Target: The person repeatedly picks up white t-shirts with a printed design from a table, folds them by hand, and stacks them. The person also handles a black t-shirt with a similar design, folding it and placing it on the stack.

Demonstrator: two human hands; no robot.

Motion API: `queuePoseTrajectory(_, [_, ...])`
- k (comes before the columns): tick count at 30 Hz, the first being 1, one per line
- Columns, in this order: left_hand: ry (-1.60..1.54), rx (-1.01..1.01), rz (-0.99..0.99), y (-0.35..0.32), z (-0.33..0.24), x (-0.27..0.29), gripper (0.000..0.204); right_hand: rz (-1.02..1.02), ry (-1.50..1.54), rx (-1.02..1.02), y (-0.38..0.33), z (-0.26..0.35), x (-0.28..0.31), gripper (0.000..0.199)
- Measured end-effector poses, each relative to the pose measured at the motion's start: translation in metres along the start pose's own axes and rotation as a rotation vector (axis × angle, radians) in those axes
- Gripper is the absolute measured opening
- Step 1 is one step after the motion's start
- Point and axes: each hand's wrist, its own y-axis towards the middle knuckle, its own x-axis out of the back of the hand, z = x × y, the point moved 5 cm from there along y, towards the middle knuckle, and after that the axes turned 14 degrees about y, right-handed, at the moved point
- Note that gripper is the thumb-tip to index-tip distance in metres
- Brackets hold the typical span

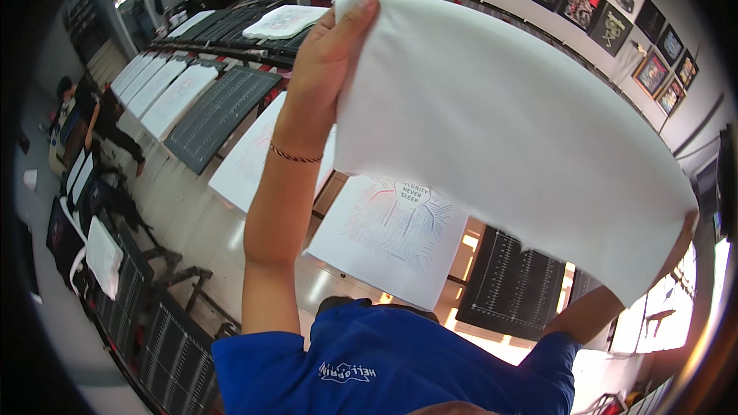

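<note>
A wide piece of plain white fabric is stretched across the air in front of me, raised above the boards. My left hand is closed on its upper left corner, thumb against the near face. At the far right end, my right hand grips the other side; most of its fingers are hidden by the cloth. Below the fabric lies a board covered in white cloth with a printed line design, partly hidden by it. Right of that sits a bare black board with white ruler marks.
More boards with white cloth and a bare black board run along the left. Another person stands beyond the aisle. Further black boards line the lower left, with white cloth draped there. Framed pictures hang on the wall.
</note>
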Motion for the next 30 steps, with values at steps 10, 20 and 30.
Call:
queuePoseTrajectory(10, [0.284, 0.411, -0.258, 0.116, 0.137, 0.151, 0.029, 0.22, 0.862, -0.682, 0.022, -0.108, -0.207, 0.032])
queuePoseTrajectory(20, [0.241, 0.494, -0.119, -0.067, 0.092, 0.199, 0.033, 0.057, 0.568, -0.809, -0.134, -0.025, -0.133, 0.029])
queuePoseTrajectory(30, [0.167, 1.121, -0.046, -0.319, 0.301, 0.309, 0.043, 0.157, 0.712, -1.455, -0.465, -0.167, -0.139, 0.041])
